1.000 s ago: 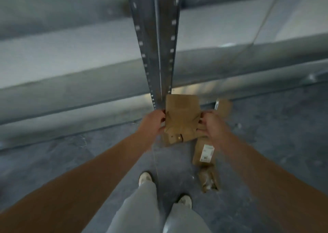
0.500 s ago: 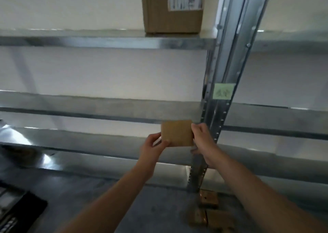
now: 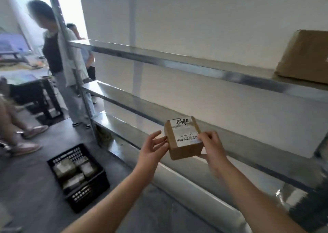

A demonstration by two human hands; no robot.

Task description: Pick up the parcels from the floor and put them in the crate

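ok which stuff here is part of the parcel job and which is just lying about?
Job: small brown cardboard parcel with white label, touched by left hand, gripped by right hand; black plastic crate on floor.
Lying about: large brown cardboard box on metal shelving rack; dark table; bystanders.

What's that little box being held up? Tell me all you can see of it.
The parcel is a small, closed box of brown cardboard, held tilted in the air before the metal shelves. A white label with a barcode and dark handwriting covers most of its facing side. The right hand grips its right edge, curling over the label; the left hand only touches its left edge.
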